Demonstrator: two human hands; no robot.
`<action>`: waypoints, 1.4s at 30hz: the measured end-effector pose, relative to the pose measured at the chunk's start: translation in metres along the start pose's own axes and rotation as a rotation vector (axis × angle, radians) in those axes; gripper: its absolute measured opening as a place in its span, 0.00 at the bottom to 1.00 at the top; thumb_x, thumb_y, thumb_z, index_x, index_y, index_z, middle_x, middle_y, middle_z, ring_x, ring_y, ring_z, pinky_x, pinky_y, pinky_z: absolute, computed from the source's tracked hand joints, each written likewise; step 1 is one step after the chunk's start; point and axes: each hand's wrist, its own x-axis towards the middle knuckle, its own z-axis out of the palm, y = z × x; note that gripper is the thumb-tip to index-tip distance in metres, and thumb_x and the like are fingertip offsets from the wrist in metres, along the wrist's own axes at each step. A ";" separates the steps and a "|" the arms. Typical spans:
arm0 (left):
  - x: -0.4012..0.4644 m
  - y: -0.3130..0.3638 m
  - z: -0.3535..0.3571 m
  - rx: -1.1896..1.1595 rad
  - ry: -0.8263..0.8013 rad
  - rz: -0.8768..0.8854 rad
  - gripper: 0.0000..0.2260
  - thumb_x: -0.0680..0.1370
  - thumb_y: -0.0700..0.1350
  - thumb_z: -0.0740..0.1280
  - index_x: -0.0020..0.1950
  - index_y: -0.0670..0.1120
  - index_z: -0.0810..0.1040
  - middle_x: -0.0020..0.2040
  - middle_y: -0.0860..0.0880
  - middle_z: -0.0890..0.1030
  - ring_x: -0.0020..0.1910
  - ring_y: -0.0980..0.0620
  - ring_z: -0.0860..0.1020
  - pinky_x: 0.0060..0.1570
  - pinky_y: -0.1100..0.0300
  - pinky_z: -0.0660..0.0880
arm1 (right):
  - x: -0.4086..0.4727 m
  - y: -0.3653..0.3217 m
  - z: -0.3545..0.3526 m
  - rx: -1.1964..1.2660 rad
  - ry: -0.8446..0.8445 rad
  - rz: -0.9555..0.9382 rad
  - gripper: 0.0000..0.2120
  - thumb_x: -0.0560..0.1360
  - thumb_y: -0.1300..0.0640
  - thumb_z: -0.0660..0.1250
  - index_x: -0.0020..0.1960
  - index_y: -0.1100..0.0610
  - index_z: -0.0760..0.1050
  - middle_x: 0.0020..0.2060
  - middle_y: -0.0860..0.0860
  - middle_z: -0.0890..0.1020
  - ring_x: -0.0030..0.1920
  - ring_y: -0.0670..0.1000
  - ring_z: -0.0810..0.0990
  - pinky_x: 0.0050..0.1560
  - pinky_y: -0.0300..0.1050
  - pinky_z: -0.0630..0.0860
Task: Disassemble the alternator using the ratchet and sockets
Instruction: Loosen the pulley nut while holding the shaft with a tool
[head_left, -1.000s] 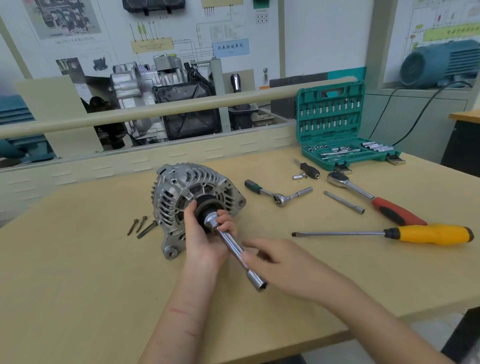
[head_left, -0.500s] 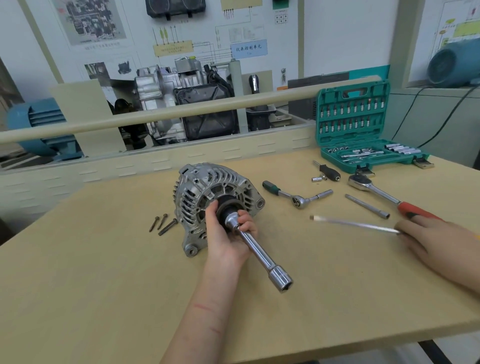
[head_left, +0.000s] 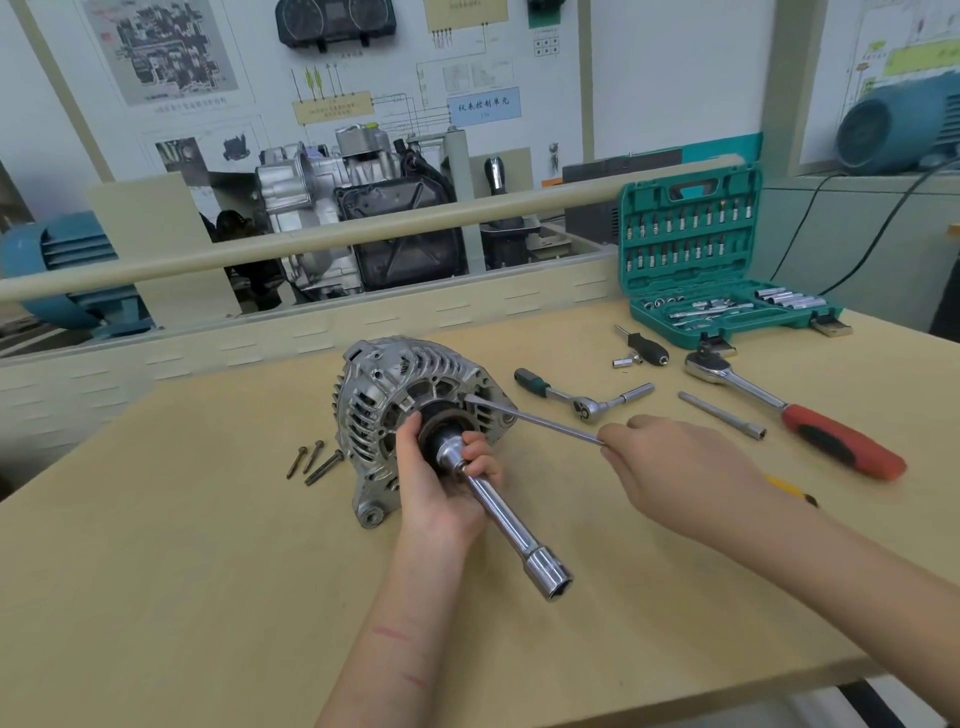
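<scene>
A silver alternator (head_left: 384, 395) stands on its edge in the middle of the wooden table (head_left: 156, 571). My left hand (head_left: 441, 483) grips the black pulley and the head of a long chrome socket wrench (head_left: 514, 535) that sticks out toward me. My right hand (head_left: 680, 467) holds a yellow-handled screwdriver (head_left: 540, 422); its handle is mostly hidden under my hand. The shaft tip touches the alternator's front face just right of the pulley.
Three loose bolts (head_left: 314, 461) lie left of the alternator. To the right lie a green-handled ratchet (head_left: 576, 397), an extension bar (head_left: 722, 415), a red-handled ratchet (head_left: 795, 418) and a small bit driver (head_left: 644, 349). An open green socket case (head_left: 696, 260) stands at the back right.
My right hand left the socket wrench, reached right, picked up the screwdriver and brought its tip to the alternator's face. My left hand kept its hold on the pulley.
</scene>
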 end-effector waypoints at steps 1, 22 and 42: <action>0.000 0.000 0.000 0.002 0.001 0.001 0.20 0.70 0.57 0.67 0.38 0.40 0.71 0.27 0.49 0.71 0.18 0.55 0.67 0.17 0.70 0.62 | 0.000 -0.001 0.001 -0.011 0.012 0.011 0.10 0.81 0.54 0.48 0.55 0.53 0.67 0.36 0.49 0.64 0.40 0.54 0.71 0.34 0.43 0.63; 0.001 -0.002 0.000 -0.012 0.009 0.047 0.20 0.69 0.57 0.67 0.33 0.39 0.71 0.28 0.49 0.70 0.18 0.55 0.67 0.16 0.69 0.61 | 0.013 -0.023 0.000 0.090 -0.147 0.016 0.09 0.77 0.66 0.54 0.49 0.55 0.68 0.32 0.51 0.58 0.38 0.53 0.65 0.26 0.40 0.54; 0.000 0.005 -0.004 0.071 -0.003 0.059 0.24 0.68 0.56 0.66 0.28 0.35 0.73 0.27 0.49 0.70 0.18 0.56 0.67 0.16 0.70 0.61 | 0.030 -0.019 -0.024 1.022 -0.668 0.253 0.08 0.78 0.63 0.57 0.53 0.65 0.73 0.29 0.55 0.71 0.25 0.50 0.72 0.19 0.34 0.70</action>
